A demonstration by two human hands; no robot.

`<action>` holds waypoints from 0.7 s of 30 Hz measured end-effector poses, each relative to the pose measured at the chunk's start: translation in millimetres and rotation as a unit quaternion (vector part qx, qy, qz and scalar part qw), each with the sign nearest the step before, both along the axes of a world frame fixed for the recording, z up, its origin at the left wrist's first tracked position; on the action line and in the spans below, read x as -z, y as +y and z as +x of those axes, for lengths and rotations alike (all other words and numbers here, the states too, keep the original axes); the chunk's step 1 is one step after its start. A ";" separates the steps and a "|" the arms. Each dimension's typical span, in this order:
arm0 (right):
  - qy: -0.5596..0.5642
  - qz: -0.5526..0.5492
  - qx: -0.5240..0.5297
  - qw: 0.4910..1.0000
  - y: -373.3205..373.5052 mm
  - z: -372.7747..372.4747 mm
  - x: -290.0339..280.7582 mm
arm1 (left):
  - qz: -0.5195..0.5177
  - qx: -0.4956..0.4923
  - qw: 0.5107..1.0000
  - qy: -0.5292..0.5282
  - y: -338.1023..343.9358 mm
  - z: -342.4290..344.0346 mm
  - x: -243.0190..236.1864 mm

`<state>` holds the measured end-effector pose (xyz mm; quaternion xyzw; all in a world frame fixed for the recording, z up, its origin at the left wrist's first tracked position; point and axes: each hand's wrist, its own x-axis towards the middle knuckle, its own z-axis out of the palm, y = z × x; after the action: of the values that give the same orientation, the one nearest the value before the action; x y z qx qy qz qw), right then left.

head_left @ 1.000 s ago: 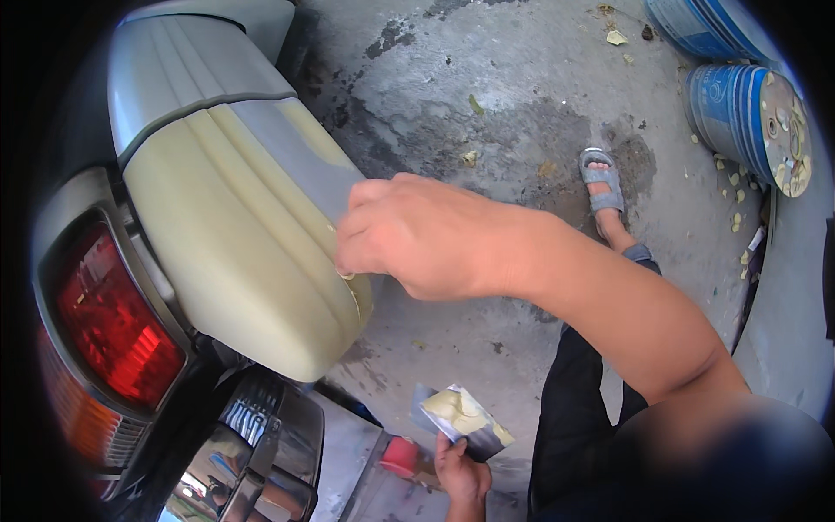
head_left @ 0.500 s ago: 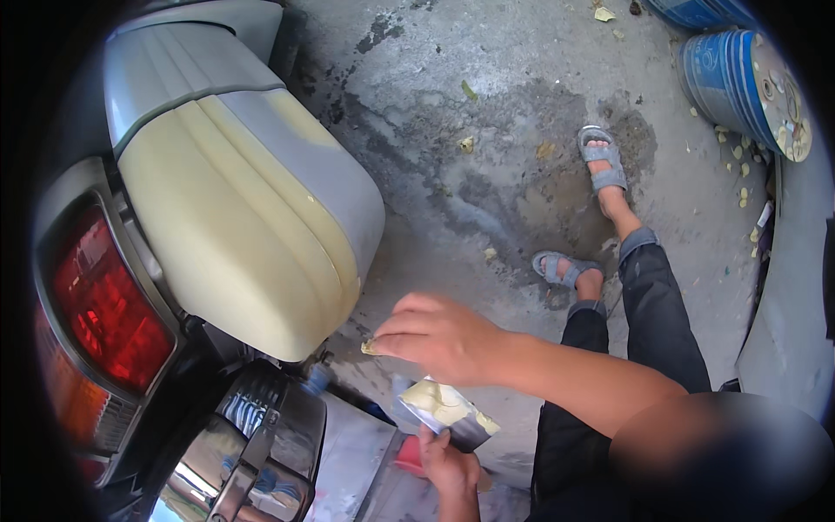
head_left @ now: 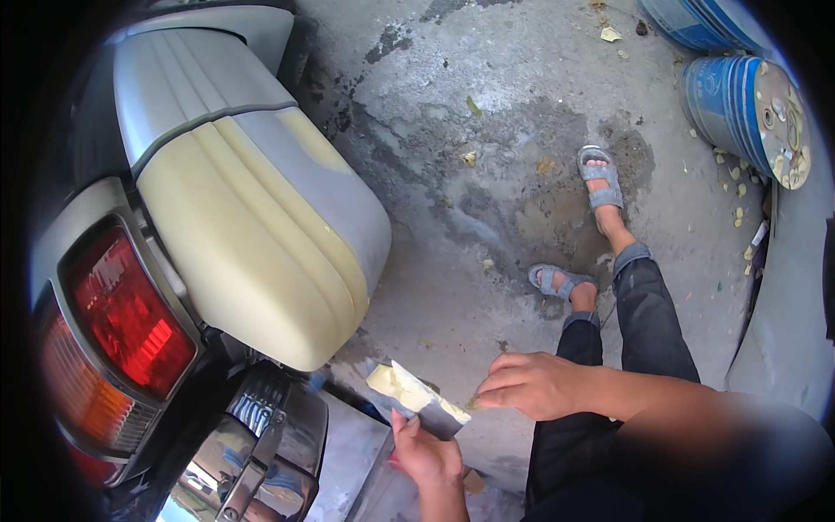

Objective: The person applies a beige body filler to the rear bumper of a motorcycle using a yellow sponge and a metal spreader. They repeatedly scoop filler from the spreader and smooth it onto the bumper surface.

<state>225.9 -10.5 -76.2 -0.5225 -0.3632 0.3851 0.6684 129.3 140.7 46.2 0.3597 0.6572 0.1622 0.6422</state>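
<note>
Grey plate [head_left: 440, 421] bearing pale yellow paste [head_left: 405, 388] along its far edge, grasped at the near edge by the left hand [head_left: 430, 456], near a yellowish panel's [head_left: 248, 252] rounded corner. The plate is probably light and stiff, the paste soft and slippery, so the bare near edge suits gripping. Beside the plate's right corner, the right hand [head_left: 541, 387] pinches a smeared piece [head_left: 473, 403] too small to identify; the left fingers underneath are hidden.

Right hand [head_left: 535, 387]: moved away from the yellow panel [head_left: 243, 244], passed the board [head_left: 440, 422], and reached a position just right of it.
Left hand [head_left: 428, 452]: shifted leftward with the board, nearer the panel.
Red item [head_left: 395, 461]: became mostly hidden behind the left hand.
Left sandal [head_left: 561, 281]: emerged from behind the right forearm [head_left: 644, 396].
</note>
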 end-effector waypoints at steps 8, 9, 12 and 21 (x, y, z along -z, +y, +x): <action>-0.091 0.004 0.247 0.965 97.9 146.1 51.3 | -0.067 -0.026 0.997 0.000 -8.3 3.8 -5.8; -0.098 0.017 0.247 0.964 117.7 163.7 55.0 | -0.067 -0.024 0.997 0.005 -10.0 1.6 -5.7; -0.115 0.033 0.219 0.968 151.2 193.6 54.3 | -0.071 -0.022 0.997 0.014 -16.0 -5.9 -6.0; -0.087 0.072 0.152 0.982 147.3 161.3 52.8 | -0.084 -0.030 0.996 0.030 -19.9 -37.6 -2.7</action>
<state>387.2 136.8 -129.0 -0.5535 -0.3628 0.2046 0.7213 91.7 120.9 48.9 0.2889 0.6981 0.1149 0.6449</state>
